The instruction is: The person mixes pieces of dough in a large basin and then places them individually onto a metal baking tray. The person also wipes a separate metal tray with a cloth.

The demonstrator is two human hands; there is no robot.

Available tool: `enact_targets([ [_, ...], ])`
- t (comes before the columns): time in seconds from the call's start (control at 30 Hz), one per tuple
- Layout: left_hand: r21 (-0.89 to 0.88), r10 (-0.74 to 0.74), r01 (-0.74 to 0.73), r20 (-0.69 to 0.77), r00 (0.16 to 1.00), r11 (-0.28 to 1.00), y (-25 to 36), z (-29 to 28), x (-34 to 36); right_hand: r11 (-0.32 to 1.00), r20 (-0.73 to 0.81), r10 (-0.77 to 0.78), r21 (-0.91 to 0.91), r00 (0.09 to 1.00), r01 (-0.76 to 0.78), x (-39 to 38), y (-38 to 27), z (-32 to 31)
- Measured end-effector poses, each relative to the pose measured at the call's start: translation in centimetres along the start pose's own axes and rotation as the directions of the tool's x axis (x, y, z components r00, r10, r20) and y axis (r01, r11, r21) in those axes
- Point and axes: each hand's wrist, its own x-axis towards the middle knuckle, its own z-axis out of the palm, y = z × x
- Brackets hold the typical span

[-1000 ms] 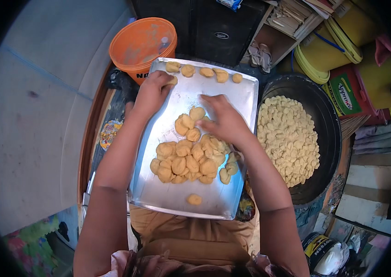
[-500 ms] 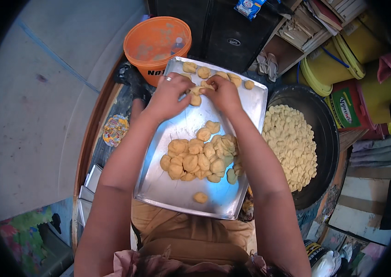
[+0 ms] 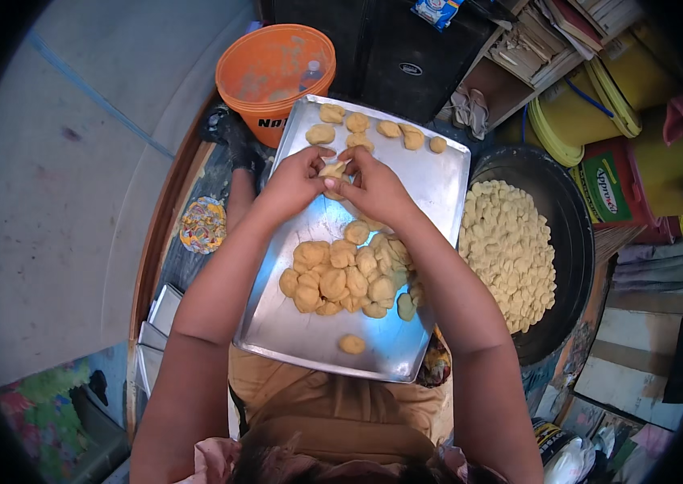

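Note:
My left hand (image 3: 296,182) and my right hand (image 3: 373,187) meet over the upper part of a metal baking tray (image 3: 277,331). Between their closed fingertips is a piece of yellowish dough (image 3: 332,170), partly hidden by the fingers. Beyond the hands, several small dough lumps (image 3: 357,122) lie spaced along the tray's far edge. Nearer to me a heap of rounded dough pieces (image 3: 333,282) is bunched together mid-tray. One single dough ball (image 3: 351,344) sits apart near the tray's front edge.
Right of the tray, a wide black basin (image 3: 574,242) holds many small flattened dough pieces (image 3: 507,250). An orange bucket (image 3: 274,81) stands at the far left corner, near a black cabinet-like box (image 3: 414,89). Yellow buckets (image 3: 555,129) and a shelf (image 3: 511,101) are at far right.
Both hands have drawn slightly back from the far row, closing in on the dough piece between them. More lumps at the tray's far left now show.

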Motion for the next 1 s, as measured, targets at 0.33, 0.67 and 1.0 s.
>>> enact_targets([
  [0.33,-0.614,-0.026,0.14,0.19,0.981,0.777,-0.4,0.7,0.3,1.0,0.117,0.016,-0.028,0.993,-0.013,-1.3,2.2,-2.1],
  [0.67,0.327,0.54,-0.521,0.038,0.841,0.789,3.2,4.7,4.5,0.996,-0.44,0.042,-0.057,0.897,-0.074,-1.1,5.3,-5.3],
  [1.0,0.719,0.54,-0.44,0.106,0.835,0.538,1.1,3.3,4.5,0.994,-0.141,-0.07,-0.096,0.988,0.056,-5.4,2.0,-3.8],
])
